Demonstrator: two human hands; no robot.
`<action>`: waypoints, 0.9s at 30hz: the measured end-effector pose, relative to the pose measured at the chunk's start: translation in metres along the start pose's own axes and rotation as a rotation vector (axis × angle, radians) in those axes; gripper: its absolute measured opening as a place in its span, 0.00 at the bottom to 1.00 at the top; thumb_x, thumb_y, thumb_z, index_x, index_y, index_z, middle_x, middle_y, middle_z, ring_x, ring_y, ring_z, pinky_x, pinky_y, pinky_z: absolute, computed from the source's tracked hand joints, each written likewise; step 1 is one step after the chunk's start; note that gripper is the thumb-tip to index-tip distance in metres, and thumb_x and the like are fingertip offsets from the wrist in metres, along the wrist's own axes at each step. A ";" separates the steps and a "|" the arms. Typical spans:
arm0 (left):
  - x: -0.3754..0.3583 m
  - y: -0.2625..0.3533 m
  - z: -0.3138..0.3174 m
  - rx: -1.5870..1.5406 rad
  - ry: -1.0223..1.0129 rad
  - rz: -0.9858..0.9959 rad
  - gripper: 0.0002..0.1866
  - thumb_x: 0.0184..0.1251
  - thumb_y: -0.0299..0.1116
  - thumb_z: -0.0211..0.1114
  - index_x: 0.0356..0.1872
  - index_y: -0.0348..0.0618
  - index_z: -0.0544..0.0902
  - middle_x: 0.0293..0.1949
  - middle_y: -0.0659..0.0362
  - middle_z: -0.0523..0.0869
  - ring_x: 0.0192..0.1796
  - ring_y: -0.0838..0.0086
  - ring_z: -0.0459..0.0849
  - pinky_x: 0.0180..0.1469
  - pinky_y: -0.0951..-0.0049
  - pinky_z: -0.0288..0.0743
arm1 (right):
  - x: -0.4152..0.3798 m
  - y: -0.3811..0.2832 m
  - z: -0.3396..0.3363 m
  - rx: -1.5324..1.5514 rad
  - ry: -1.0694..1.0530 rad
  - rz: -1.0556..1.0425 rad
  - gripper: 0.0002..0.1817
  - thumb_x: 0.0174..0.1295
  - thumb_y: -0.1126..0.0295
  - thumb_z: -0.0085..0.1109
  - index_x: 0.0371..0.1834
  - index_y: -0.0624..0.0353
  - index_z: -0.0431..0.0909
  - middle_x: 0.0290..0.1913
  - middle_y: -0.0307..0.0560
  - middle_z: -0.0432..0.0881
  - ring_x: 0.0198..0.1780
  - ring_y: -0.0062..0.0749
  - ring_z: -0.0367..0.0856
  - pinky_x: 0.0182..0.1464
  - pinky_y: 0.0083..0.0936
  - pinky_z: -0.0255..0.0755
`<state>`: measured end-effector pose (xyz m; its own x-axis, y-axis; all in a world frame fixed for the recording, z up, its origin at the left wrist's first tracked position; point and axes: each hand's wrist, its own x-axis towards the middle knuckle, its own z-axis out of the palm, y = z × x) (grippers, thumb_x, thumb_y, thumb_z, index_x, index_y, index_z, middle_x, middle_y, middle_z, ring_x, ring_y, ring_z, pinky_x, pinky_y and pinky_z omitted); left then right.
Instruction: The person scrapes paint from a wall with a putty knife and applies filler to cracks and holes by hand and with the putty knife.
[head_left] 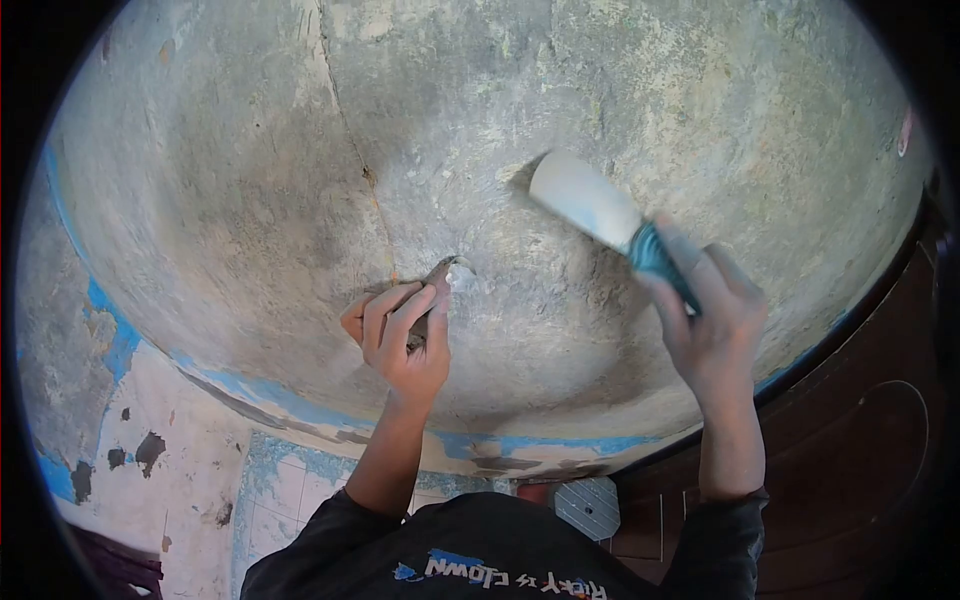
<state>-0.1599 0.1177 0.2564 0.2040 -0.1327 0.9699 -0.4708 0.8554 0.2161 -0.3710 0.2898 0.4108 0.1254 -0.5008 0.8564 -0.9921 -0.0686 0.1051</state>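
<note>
The head view looks from the person's own head, forward and down toward the grey surface (250,200); this surface is within arm's reach and fills the most part of the view; below the surface, the camera sees the dark shirt (490,545) from above, quite near; the wide lens makes the surface's lower border look curved, with black corners around.

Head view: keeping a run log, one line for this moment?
left hand: holding small object, unclear | right hand: gripping teal-handled scraper, blade at wall, contact unclear | wall: patchy, cracked
</note>
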 end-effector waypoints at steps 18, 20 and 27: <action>0.001 0.004 -0.004 -0.033 -0.032 -0.058 0.16 0.56 0.24 0.77 0.45 0.50 0.88 0.45 0.64 0.85 0.51 0.64 0.71 0.54 0.65 0.66 | -0.002 -0.004 -0.002 -0.028 -0.099 -0.098 0.27 0.56 0.62 0.76 0.62 0.49 0.86 0.26 0.41 0.76 0.21 0.27 0.75 0.23 0.26 0.68; 0.001 0.003 -0.004 -0.029 -0.030 -0.052 0.16 0.56 0.24 0.77 0.46 0.50 0.88 0.45 0.64 0.85 0.51 0.64 0.71 0.54 0.65 0.66 | -0.001 -0.004 -0.001 -0.027 -0.053 -0.110 0.27 0.56 0.62 0.76 0.62 0.49 0.86 0.26 0.40 0.76 0.22 0.28 0.75 0.23 0.26 0.68; 0.002 0.003 -0.006 -0.014 -0.041 -0.043 0.16 0.57 0.24 0.77 0.46 0.50 0.88 0.46 0.64 0.85 0.51 0.64 0.71 0.53 0.64 0.66 | -0.004 -0.005 -0.001 -0.024 -0.123 -0.100 0.29 0.55 0.62 0.76 0.63 0.50 0.85 0.26 0.41 0.75 0.22 0.29 0.75 0.22 0.28 0.67</action>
<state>-0.1560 0.1229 0.2586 0.1886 -0.1899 0.9635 -0.4501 0.8553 0.2566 -0.3663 0.2929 0.4068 0.2220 -0.5941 0.7731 -0.9743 -0.1035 0.2002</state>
